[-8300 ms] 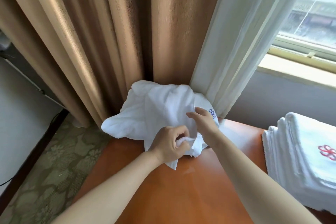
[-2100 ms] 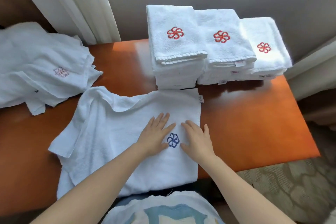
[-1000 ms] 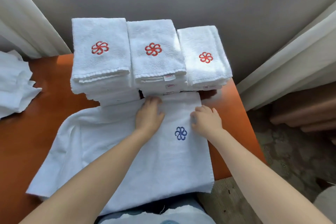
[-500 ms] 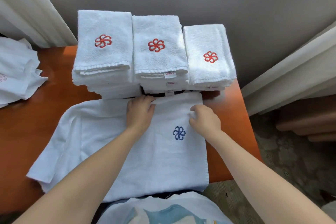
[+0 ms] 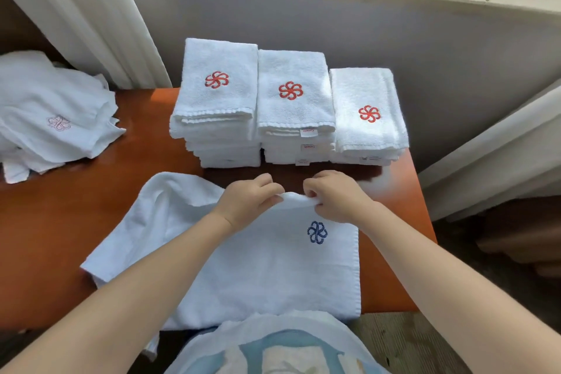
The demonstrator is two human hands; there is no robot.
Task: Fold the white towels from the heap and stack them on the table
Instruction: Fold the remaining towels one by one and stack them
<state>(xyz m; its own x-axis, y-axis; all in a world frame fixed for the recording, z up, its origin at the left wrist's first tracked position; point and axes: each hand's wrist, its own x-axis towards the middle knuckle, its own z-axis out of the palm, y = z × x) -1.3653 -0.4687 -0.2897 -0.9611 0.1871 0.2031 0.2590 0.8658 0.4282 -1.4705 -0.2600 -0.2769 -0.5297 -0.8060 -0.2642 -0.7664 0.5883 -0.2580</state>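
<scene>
The left hand (image 5: pixel 246 203) and the right hand (image 5: pixel 334 197) are close together. Both now pinch the far hem of the towel (image 5: pixel 273 270) with curled fingers, so that the hem stands a little above the worktop (image 5: pixel 60 222). Half a second ago the same hands lay flat on the cloth near this hem and pressed it smooth. This change from pressing to pinching tells me that the spreading is finished and the first fold begins, probably with the far edge coming toward the person.

The towel lies under the hands and on their near side. Its long axis goes across, from well left of the left hand to just right of the right hand. The right end is a straight edge, the left end is rumpled, and the near side hangs over the worktop's edge. The blue emblem (image 5: pixel 317 232) faces up, just on the near side of the right hand.

Beyond the hands, near but apart, stand three stacks (image 5: pixel 291 106) of folded towels. Far to the left of the left hand lies the heap (image 5: pixel 51 112), with more towels to fold.
</scene>
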